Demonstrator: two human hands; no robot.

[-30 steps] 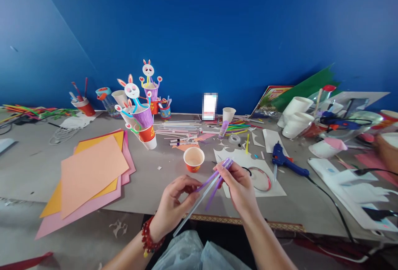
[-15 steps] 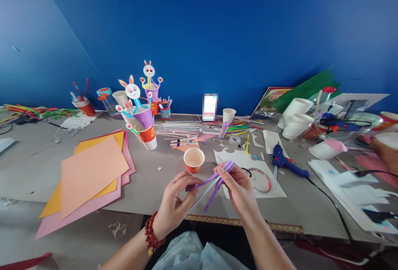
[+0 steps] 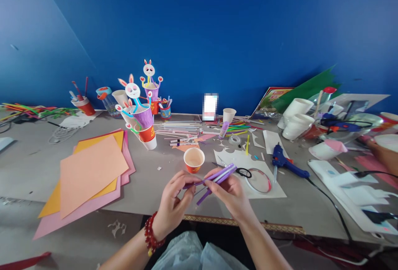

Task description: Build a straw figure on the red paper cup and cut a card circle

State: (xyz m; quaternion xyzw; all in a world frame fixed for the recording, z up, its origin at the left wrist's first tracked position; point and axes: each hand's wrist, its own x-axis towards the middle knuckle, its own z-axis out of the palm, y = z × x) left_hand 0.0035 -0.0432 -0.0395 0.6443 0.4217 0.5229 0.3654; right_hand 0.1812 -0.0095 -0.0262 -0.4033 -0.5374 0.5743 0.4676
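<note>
Several purple straws (image 3: 226, 172), with a paler stretch among them, slant between my hands above the table's front edge. My right hand (image 3: 231, 193) is closed round the bundle, thumb and fingers pressed on it near its middle. One straw's left end is pinched between the thumb and fingers of my left hand (image 3: 175, 199), which wears a red bead bracelet (image 3: 152, 233). Just beyond my hands stands an upright red-and-white paper cup (image 3: 194, 162). To the right of my right hand, scissors (image 3: 244, 172) with black handles lie on cut white paper (image 3: 264, 189).
Coloured paper sheets (image 3: 93, 174) are stacked at left. Behind them stand rabbit figures on cups (image 3: 144, 119). A blue glue gun (image 3: 287, 162) and a white power strip (image 3: 336, 191) lie at right. Another person's arm (image 3: 385, 152) shows at the far right edge.
My right thumb has slid down and left along the straws, so their upper ends show more. The bundle has tilted flatter. My left hand has shifted slightly left.
</note>
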